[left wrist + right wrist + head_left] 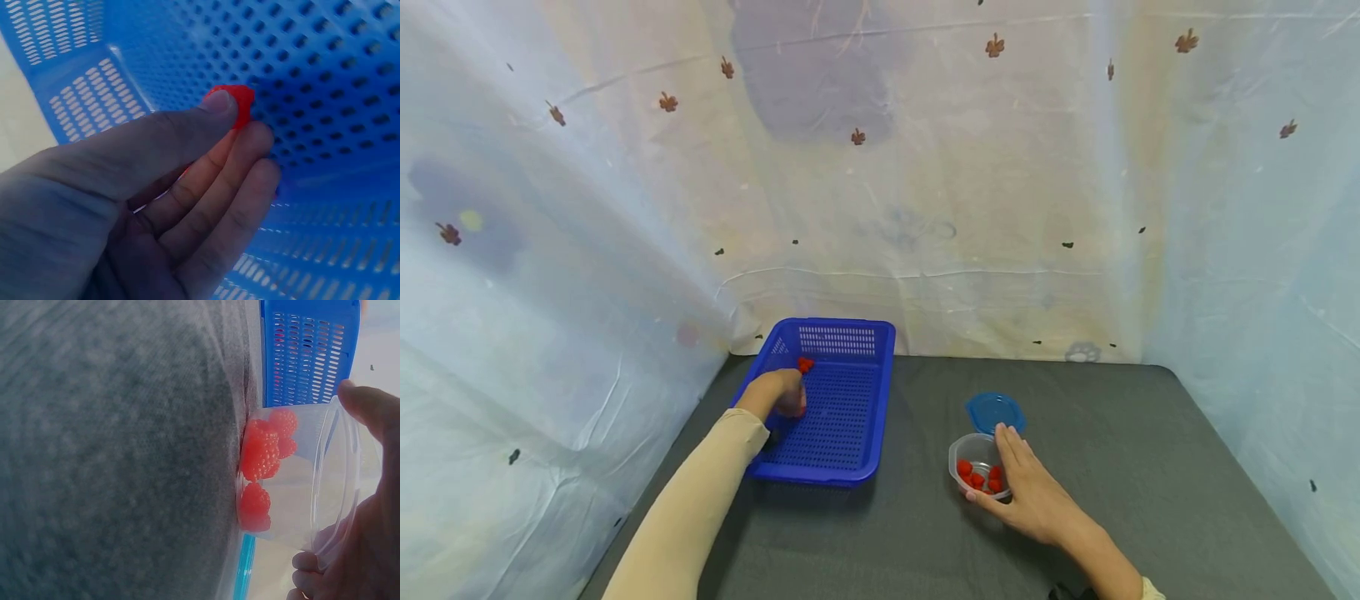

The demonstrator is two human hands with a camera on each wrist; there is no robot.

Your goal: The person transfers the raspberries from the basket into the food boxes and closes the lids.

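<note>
Inside the blue basket [886, 404], my left hand [781, 392] pinches a red raspberry [245, 103] between thumb and fingertips, low over the perforated floor. Another red raspberry clump [805, 365] lies in the basket just beyond that hand. My right hand [1037, 500] holds a clear plastic tub [954, 461] by its rim, thumb on the near side and fingers round the far right side. Several raspberries [259, 450] lie on the bottom of the tub, which stands upright on the table. Behind it is a blue lid [995, 411].
A dark grey cloth covers the table [865, 542]. The basket stands at the left back, a gap away from the tub. Patterned plastic sheeting [940, 192] hangs behind the table and along both sides.
</note>
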